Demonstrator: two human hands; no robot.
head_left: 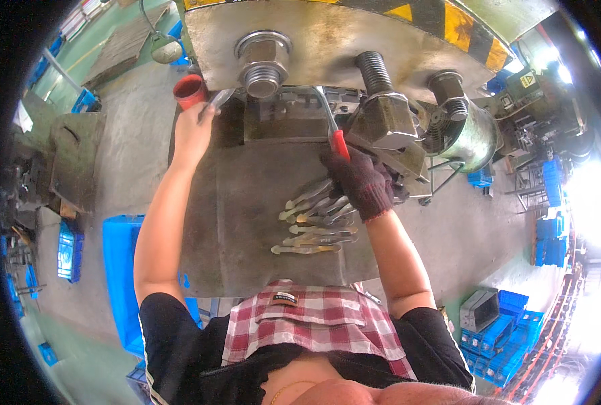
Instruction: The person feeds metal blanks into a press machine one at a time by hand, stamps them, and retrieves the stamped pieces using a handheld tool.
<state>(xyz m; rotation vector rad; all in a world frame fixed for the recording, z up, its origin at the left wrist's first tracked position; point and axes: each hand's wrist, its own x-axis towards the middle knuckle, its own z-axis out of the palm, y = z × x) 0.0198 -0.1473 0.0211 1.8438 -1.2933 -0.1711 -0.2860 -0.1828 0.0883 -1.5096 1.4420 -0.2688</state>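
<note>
My bare left hand (194, 131) is at the upper left, its fingers closed around a slim grey metal piece (221, 100) that points toward the press. A red cup-shaped thing (189, 88) is right by its fingertips; whether they touch, I cannot tell. In a dark knitted glove, my right hand (362, 181) grips a red-handled metal tool (339, 144), its jaws hidden under the machine block. Several long metal forgings (314, 229) lie in a loose row on the grey worktable (246, 209), just left of and below the glove.
A heavy machine block (327, 40) with yellow-black stripes and large bolts (263, 64) overhangs the table's far side. A blue bin (121, 270) stands left of the table. Blue crates (506, 337) are stacked at the lower right. A green cylindrical machine part (472, 138) is at the right.
</note>
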